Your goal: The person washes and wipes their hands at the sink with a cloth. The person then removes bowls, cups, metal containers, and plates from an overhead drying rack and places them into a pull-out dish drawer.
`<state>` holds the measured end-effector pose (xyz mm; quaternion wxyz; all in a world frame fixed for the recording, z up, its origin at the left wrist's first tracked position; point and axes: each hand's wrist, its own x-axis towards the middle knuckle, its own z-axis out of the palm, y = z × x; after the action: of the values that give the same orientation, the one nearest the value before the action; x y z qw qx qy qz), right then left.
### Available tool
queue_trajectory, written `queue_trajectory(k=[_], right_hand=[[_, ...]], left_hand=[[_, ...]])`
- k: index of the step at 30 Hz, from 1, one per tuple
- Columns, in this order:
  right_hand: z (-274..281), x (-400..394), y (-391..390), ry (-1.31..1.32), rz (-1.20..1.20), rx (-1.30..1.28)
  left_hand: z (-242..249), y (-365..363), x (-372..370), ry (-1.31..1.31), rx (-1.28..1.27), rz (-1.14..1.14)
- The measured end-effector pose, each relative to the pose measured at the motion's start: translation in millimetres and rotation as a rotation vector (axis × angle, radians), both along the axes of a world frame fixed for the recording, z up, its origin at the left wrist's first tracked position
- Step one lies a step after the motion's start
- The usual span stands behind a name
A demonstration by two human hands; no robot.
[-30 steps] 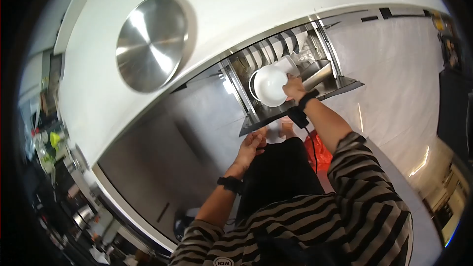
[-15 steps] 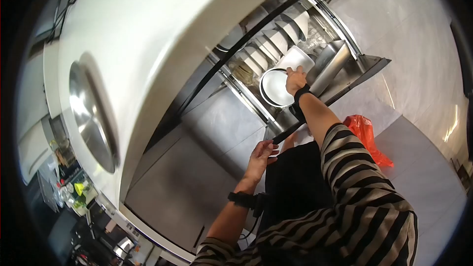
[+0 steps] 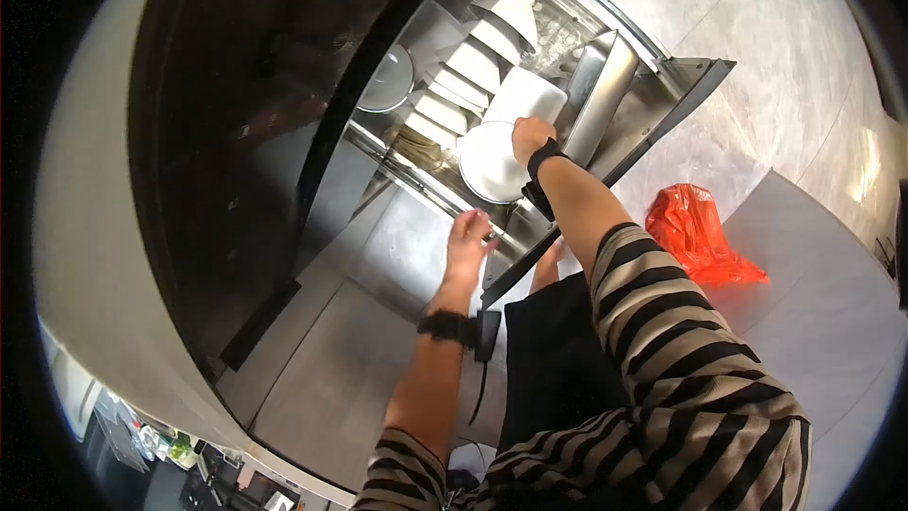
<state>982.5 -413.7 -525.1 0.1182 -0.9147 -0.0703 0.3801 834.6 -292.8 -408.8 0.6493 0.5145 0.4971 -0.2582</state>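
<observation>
My right hand (image 3: 534, 140) is closed at the right rim of a round white bowl (image 3: 492, 166) in the pulled-out drawer. My left hand (image 3: 469, 238) is raised beside the drawer's left rail, fingers apart and holding nothing. Just behind the round bowl lies a white rectangular dish (image 3: 526, 102). Several white bowls (image 3: 473, 66) stand tilted in a row further back. A long metal tray (image 3: 603, 95) leans along the drawer's front side.
The drawer's front panel (image 3: 681, 109) juts out over the floor. A red plastic bag (image 3: 695, 232) lies on the floor to the right. A dark glossy surface (image 3: 236, 114) spans the upper left. Further left in the drawer is a round lid or dish (image 3: 388, 80).
The view has shifted. My left hand has let go of the drawer's front edge and moved up beside the rail. My right hand has closed at the round bowl's rim.
</observation>
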Motion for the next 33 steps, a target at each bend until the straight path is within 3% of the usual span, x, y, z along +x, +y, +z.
queue_trajectory(k=[4, 6, 7, 11, 14, 16, 18, 20, 23, 27, 33], right_hand=[[36, 7, -1, 0.057, -0.001, -0.008], [45, 7, -4, 0.042, 0.070, 0.083], [49, 8, -4, 0.055, 0.114, 0.127], [64, 8, -9, 0.157, 0.211, 0.244], [70, 7, -20, 0.219, 0.236, 0.366], [81, 9, -31, 0.249, 0.260, 0.507], [94, 6, -53, -0.315, 0.387, 0.452], [112, 27, -81, -0.342, 0.592, 0.235], [98, 53, -106, -0.171, 0.773, 0.167], [79, 60, -109, -0.089, 0.718, 0.367], [83, 51, -91, -0.048, 0.605, 0.296]], left_hand=[[-53, 20, 11, 0.064, 0.321, -0.121], [-61, 28, 21, 0.123, 0.451, -0.290], [-64, 29, 21, 0.119, 0.464, -0.236], [-60, 42, 11, -0.064, 0.054, 0.171], [-53, 51, 3, 0.004, 0.087, -0.025], [-59, 58, -13, -0.099, 0.044, 0.011], [-46, 59, -18, -0.140, 0.007, 0.049], [-30, 58, -21, -0.113, 0.006, 0.108], [-20, 57, -31, -0.117, 0.004, 0.194], [-16, 58, -41, -0.106, -0.001, 0.260], [-13, 52, -38, -0.076, 0.028, 0.323]])
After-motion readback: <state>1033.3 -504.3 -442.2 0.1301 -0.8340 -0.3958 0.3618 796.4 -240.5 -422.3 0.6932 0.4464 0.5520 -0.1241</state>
